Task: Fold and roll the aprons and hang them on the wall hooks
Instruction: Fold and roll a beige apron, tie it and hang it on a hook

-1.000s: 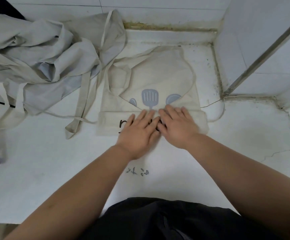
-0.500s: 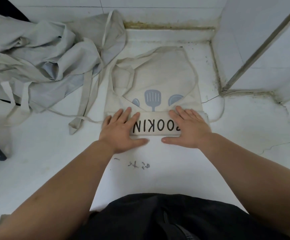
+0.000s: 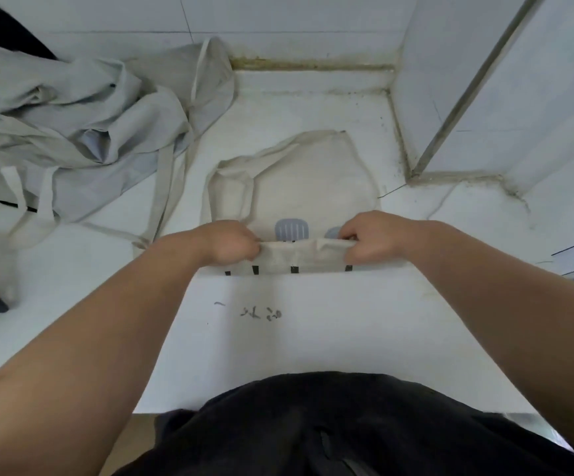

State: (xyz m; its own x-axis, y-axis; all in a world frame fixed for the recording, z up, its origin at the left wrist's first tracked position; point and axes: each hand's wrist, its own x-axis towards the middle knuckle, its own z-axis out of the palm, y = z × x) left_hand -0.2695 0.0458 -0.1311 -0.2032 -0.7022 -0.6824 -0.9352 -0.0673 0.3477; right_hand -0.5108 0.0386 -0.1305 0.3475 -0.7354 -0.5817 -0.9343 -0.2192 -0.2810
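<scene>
You had one cream apron laid flat on the white counter, straight in front of you, with its near edge turned into a low roll. Both of your hands were on that roll. Your left hand was curled round its left end and your right hand round its right end, fingers tucked over the cloth. Two blue-grey utensil prints showed just beyond the roll, the second partly hidden by your right hand. Four short black strokes of lettering peeked out under the roll. To your left lay a heap of grey aprons, too tangled to count, with straps trailing toward the cream one. The counter was scuffed and had a few dark pen marks near you. White wall tiles ran behind it, grimy along the joint, and a metal-edged panel stood at your right.
</scene>
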